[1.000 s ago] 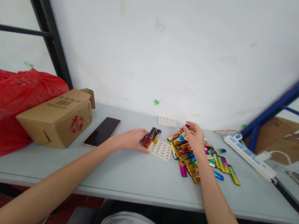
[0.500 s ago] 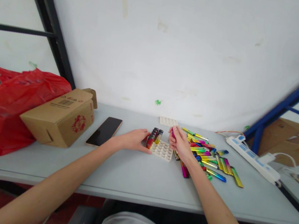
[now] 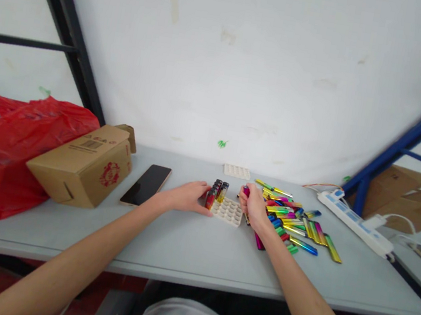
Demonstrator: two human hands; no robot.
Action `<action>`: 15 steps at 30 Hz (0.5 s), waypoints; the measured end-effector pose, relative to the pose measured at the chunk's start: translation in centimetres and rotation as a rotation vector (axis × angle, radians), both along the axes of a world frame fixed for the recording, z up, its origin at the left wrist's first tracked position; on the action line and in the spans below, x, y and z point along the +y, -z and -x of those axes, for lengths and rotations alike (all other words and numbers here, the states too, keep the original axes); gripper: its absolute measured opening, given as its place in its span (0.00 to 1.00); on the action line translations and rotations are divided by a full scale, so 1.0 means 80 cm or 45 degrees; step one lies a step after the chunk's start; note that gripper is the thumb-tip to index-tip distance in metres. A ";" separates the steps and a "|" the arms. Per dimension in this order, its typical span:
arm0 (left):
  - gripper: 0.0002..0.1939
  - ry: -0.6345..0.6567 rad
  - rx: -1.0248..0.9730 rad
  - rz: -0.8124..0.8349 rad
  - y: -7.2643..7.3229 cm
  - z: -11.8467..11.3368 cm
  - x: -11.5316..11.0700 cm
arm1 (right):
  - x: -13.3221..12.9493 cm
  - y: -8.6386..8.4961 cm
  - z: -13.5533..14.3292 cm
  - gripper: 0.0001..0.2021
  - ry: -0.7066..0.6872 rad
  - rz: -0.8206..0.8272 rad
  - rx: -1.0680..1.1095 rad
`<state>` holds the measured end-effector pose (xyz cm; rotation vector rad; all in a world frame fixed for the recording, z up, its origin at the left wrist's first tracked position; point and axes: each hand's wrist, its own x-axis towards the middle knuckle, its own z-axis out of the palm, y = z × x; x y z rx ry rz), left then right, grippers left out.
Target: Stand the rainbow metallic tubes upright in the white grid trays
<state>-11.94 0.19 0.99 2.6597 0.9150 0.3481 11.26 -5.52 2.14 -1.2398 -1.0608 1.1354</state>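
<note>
My left hand (image 3: 190,197) lies at the left end of a white tray (image 3: 233,218) with rows of round holes, thumb at the near corner and fingers behind, steadying it. Several lighters stand upright in the tray's left part, among them a red one (image 3: 210,200) and a yellow one (image 3: 222,193). Over the tray's right edge, my right hand (image 3: 254,207) is closed in a fist around a purple lighter (image 3: 246,190), whose end shows above the fingers. Just right of that hand lies a pile of shiny coloured lighters (image 3: 288,224).
A second white tray (image 3: 237,171) lies by the wall. To the left are a black phone (image 3: 147,185), a cardboard box (image 3: 85,164) and a red plastic bag (image 3: 14,158). A white power strip (image 3: 355,223) with a plugged-in charger lies on the right.
My right hand has shifted slightly to the right and turned, its fist now tighter around the purple lighter. The left hand stays on the tray.
</note>
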 end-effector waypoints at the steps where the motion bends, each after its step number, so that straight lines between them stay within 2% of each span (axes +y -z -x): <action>1: 0.33 -0.001 -0.005 0.004 0.000 0.000 0.000 | 0.000 -0.001 0.000 0.25 0.000 -0.006 0.004; 7: 0.33 -0.014 -0.028 0.020 0.002 0.000 0.000 | -0.002 -0.003 0.001 0.26 -0.042 -0.017 0.031; 15: 0.34 -0.014 -0.025 0.019 0.000 0.000 0.000 | 0.005 0.010 -0.004 0.24 -0.039 -0.060 -0.135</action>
